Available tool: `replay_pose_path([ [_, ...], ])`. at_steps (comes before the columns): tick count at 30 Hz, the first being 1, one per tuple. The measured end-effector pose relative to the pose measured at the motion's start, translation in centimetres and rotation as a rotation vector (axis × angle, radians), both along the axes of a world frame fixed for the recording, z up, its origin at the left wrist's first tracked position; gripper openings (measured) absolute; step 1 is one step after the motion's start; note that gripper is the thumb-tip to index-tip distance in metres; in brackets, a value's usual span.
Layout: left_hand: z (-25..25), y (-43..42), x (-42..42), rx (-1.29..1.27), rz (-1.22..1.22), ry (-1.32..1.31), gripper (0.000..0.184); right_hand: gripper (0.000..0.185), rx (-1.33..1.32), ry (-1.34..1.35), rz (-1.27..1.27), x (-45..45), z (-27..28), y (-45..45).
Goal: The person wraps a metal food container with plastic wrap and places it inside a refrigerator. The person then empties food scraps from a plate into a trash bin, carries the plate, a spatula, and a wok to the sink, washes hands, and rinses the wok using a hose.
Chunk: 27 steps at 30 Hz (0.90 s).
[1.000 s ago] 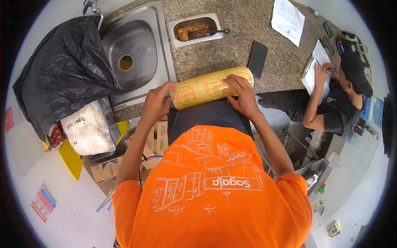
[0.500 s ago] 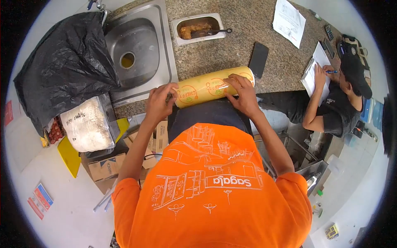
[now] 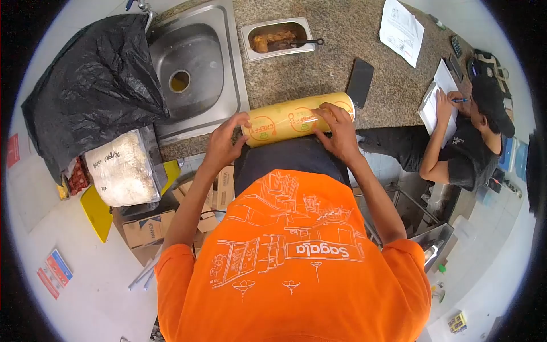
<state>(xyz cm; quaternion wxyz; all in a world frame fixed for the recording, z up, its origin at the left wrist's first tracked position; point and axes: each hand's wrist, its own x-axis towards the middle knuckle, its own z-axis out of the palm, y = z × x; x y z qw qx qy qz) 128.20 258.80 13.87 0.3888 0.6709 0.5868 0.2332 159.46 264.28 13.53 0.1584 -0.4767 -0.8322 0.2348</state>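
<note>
A large yellow roll of cling film (image 3: 285, 122), printed with red and green lettering, lies along the counter's front edge, just above my lap. At its left end is my left hand (image 3: 227, 139), with bent fingertips against the end of the roll and the thumb lower down. My right hand (image 3: 340, 130) grips the roll near its right end, fingers over the top and thumb on the near side. The core and the underside of the roll are hidden.
A steel sink (image 3: 232, 68) adjoins the stone counter (image 3: 290, 74). Nearby are a metal food pan (image 3: 310, 25) with a dark utensil, a phone (image 3: 360, 83) and a paper sheet (image 3: 401, 33). A black plastic bag (image 3: 94, 91) covers the left. Another person (image 3: 467, 154) writes at right.
The view has shifted slightly. My left thumb and fingers are a little farther apart at the roll's left end. My right hand stays on the roll.
</note>
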Motion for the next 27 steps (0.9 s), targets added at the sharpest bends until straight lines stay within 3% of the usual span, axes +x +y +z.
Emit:
replay_pose_path([
  [8, -0.5, 0.9, -0.5, 0.013, -0.004, -0.014, 0.047, 0.045, 0.009, -0.002, -0.023, -0.2, 0.1, -0.2],
  [10, 0.4, 2.9, -0.5, 0.141, -0.088, 0.059, 0.049, 0.049, 0.003, -0.003, -0.015, -0.2, 0.2, -0.1],
  [11, 0.6, 4.0, -0.7, 0.137, -0.083, 0.057, 0.049, 0.052, 0.004, -0.005, -0.007, -0.2, 0.2, 0.0],
  [13, 0.5, 6.1, -1.2, -0.02, -0.302, 0.075, 0.051, 0.052, 0.002, -0.009, 0.004, -0.2, 0.1, 0.0],
  [16, -1.2, 8.7, -1.9, 0.004, -0.485, 0.016, 0.047, 0.052, 0.012, -0.008, 0.015, -0.1, 0.0, 0.3],
  [19, -0.9, 10.1, -2.1, -0.118, -0.556, 0.001, 0.044, 0.05, 0.024, 0.01, 0.012, -0.2, 0.1, 0.4],
  [27, -2.4, 10.6, -2.4, -0.071, -0.589, -0.02, 0.038, 0.049, 0.021, 0.031, -0.028, -0.5, 0.0, 0.4],
])
